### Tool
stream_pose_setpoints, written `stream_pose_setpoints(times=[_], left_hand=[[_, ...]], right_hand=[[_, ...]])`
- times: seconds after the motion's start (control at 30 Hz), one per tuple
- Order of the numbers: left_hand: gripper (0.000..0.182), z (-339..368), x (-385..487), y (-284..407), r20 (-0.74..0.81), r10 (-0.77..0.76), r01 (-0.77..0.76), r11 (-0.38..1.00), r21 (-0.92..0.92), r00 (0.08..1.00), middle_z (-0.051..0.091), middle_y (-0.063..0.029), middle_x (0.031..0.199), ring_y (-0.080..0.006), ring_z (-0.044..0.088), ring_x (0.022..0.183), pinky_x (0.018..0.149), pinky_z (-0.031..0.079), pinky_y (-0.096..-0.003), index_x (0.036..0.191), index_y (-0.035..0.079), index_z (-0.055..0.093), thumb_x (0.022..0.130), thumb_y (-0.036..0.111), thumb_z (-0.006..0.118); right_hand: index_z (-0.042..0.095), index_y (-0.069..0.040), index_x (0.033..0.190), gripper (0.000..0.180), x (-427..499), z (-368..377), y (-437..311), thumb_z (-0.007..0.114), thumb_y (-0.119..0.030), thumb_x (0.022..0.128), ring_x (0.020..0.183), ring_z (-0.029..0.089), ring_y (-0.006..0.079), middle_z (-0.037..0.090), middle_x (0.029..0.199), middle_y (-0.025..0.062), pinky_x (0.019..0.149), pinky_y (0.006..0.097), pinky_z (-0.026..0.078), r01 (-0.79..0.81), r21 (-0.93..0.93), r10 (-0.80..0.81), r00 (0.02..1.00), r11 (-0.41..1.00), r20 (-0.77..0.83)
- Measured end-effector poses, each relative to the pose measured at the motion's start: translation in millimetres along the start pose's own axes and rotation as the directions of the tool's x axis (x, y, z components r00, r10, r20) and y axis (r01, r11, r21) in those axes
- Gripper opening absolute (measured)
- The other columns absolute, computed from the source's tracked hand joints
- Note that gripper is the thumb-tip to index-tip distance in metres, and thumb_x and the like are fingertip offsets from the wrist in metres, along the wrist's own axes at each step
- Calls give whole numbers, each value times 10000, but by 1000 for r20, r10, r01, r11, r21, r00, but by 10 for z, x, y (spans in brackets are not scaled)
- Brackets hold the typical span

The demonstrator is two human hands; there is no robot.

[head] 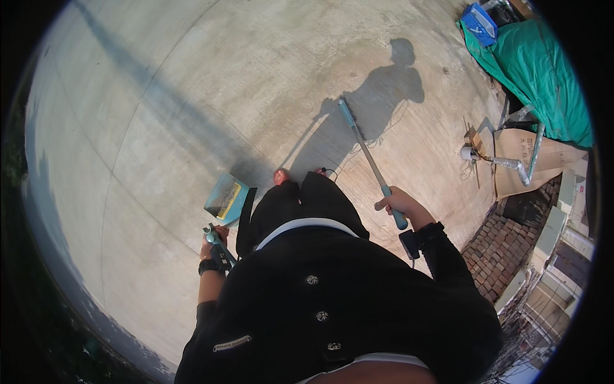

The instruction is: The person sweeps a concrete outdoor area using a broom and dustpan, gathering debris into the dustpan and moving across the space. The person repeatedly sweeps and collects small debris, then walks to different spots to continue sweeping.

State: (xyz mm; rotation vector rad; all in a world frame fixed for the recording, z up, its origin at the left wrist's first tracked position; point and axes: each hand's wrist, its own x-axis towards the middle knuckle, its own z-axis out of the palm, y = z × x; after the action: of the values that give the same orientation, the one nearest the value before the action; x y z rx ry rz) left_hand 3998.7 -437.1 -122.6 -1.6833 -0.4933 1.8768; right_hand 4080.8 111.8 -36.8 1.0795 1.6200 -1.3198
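My right hand (402, 204) is closed around the blue-green grip of a broom (371, 156) with a grey metal handle. The broom's blue-green head with dark bristles lies up and to the left of that hand, over my shadow on the concrete. My left hand (214, 240) holds the blue-green handle of a dustpan. Just beyond the hand is the dustpan (233, 210), with a row of yellow comb teeth and some dark matter inside. Part of its handle is hidden by my wrist device and body.
Concrete paving (192, 96) spreads around my feet. At the right are a green tarpaulin (537, 72), a blue box (479, 24), flattened cardboard (518, 149), a foil-wrapped pipe (511, 164) rising from the ground, and stacked bricks (499, 245).
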Motion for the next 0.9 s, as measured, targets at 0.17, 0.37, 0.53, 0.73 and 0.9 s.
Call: stream_pose_setpoints(times=[0.17,0.37,0.53,0.73,0.9], left_hand=[[79,-70,17,-55,24,102,-102,994,25,995,412,-82,713,-165,504,611,565,499,-251,763,-21,391,778,27,452],[81,-85,100,-36,46,-128,126,991,44,991,421,-42,677,-139,521,570,551,484,-235,746,14,381,796,49,434],[106,26,98,-106,-26,-119,122,979,163,993,452,-42,675,-134,514,536,543,482,-226,739,17,392,798,84,449],[124,74,118,-135,11,-107,103,973,206,994,456,-42,717,-129,526,623,572,482,-236,744,3,438,789,105,490],[123,139,207,4,33,-29,13,908,418,999,485,-56,739,-137,535,639,571,478,-229,767,-4,473,769,117,491]], right_hand=[[519,4,526,103,185,53,37,503,-3,627,481,525,153,558,584,119,424,291,399,-167,-92,172,983,982,56],[523,7,613,94,630,891,-468,512,7,706,455,513,145,504,530,63,409,260,419,2,88,-34,930,996,367],[544,10,707,50,1241,1140,-790,561,-34,723,451,501,114,530,600,57,412,225,406,691,-28,-662,703,722,262],[579,-6,812,101,843,1043,-804,553,-84,753,494,483,72,572,688,51,412,195,387,167,329,-259,930,930,261],[554,32,878,166,311,685,-813,551,-104,782,486,451,62,535,641,40,401,193,382,182,192,-226,945,964,236]])
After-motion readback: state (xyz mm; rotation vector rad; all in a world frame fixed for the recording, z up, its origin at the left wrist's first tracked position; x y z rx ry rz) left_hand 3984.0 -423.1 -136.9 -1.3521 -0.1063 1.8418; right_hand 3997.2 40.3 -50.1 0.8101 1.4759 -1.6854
